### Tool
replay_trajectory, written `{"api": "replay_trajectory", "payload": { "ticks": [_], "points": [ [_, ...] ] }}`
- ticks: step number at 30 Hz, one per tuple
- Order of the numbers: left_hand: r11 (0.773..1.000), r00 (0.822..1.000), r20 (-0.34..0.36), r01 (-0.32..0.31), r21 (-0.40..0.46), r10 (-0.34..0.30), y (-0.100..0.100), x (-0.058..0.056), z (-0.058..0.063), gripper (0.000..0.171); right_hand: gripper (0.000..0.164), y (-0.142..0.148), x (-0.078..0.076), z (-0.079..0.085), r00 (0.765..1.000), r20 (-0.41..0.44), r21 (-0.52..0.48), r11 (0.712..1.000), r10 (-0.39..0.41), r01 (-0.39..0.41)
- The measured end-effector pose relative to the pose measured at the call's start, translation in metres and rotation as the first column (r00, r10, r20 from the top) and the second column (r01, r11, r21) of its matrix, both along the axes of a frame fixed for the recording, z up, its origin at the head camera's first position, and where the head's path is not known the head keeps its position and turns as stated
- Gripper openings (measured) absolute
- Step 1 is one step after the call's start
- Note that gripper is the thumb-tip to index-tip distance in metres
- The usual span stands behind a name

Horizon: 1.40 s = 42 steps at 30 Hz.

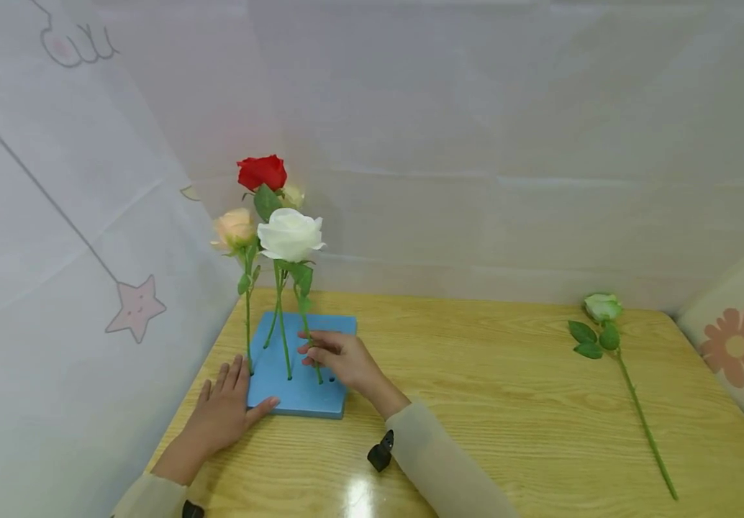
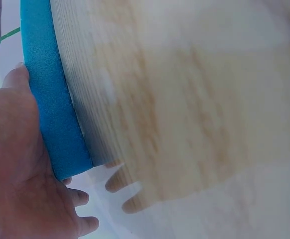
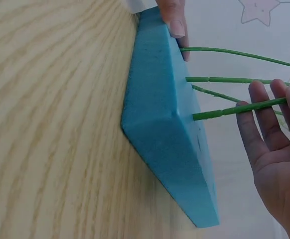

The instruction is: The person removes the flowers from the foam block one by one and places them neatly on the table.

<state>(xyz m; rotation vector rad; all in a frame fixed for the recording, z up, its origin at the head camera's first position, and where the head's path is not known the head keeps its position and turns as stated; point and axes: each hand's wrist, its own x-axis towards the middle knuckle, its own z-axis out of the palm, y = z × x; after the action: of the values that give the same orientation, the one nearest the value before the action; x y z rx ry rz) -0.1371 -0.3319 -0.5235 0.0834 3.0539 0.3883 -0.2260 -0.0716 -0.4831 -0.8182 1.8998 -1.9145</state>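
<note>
A blue foam block with holes lies on the table, and several artificial roses stand in it. My left hand rests at its front left corner, fingers spread along the side and thumb over the front edge. With thumb and fingers my right hand pinches a green stem whose lower end sits in the block. That stem appears to lead up to the white rose. Close by stand a peach rose, a red rose and a pale yellow rose, partly hidden.
A pale green-white rose with leaves and a long stem lies on the right side of the wooden table. Printed cloth hangs behind and at both sides. A free hole shows near the block's right edge.
</note>
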Motion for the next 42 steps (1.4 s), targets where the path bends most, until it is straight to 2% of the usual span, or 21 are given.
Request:
{"api": "replay_trajectory", "payload": {
  "ticks": [7, 10, 18, 25, 28, 30, 37, 42],
  "points": [
    [1.000, 1.000, 0.008, -0.004, -0.003, 0.004, 0.000, -0.001, 0.001, 0.111, 0.041, 0.000, 0.002, -0.007, 1.000, -0.005, 0.034, 0.999, 0.012, -0.012],
    [1.000, 1.000, 0.008, -0.003, -0.003, 0.003, 0.000, 0.000, 0.001, 0.111, 0.041, 0.000, 0.002, -0.011, 1.000, 0.017, 0.050, 0.999, 0.017, -0.018],
    [1.000, 1.000, 0.014, -0.007, 0.000, 0.007, 0.000, 0.001, 0.002, 0.111, 0.032, -0.003, 0.004, -0.017, 0.999, 0.026, 0.066, 0.998, -0.024, 0.023],
    [1.000, 1.000, 0.001, 0.000, -0.016, 0.000, -0.001, 0.001, 0.004, 0.110, 0.033, 0.001, 0.003, -0.017, 0.991, 0.123, 0.009, 0.999, -0.043, 0.042],
    [1.000, 1.000, -0.003, 0.005, -0.024, -0.005, -0.002, 0.002, 0.004, 0.110, 0.034, 0.000, 0.003, -0.018, 0.989, 0.139, 0.001, 0.999, -0.054, 0.054],
    [1.000, 1.000, -0.005, 0.004, -0.030, -0.004, -0.002, 0.002, 0.005, 0.110, 0.033, -0.002, 0.004, -0.016, 0.991, 0.125, 0.000, 0.999, -0.048, 0.048],
    [0.999, 1.000, -0.016, 0.006, -0.042, -0.007, 0.000, 0.004, 0.009, 0.107, 0.030, -0.002, 0.007, -0.010, 0.999, -0.042, 0.049, 0.999, 0.019, -0.017],
    [0.999, 1.000, -0.023, 0.012, -0.034, -0.012, 0.001, 0.006, 0.011, 0.107, 0.030, 0.003, 0.005, -0.012, 0.994, -0.086, 0.061, 0.996, 0.067, -0.062]
  ]
}}
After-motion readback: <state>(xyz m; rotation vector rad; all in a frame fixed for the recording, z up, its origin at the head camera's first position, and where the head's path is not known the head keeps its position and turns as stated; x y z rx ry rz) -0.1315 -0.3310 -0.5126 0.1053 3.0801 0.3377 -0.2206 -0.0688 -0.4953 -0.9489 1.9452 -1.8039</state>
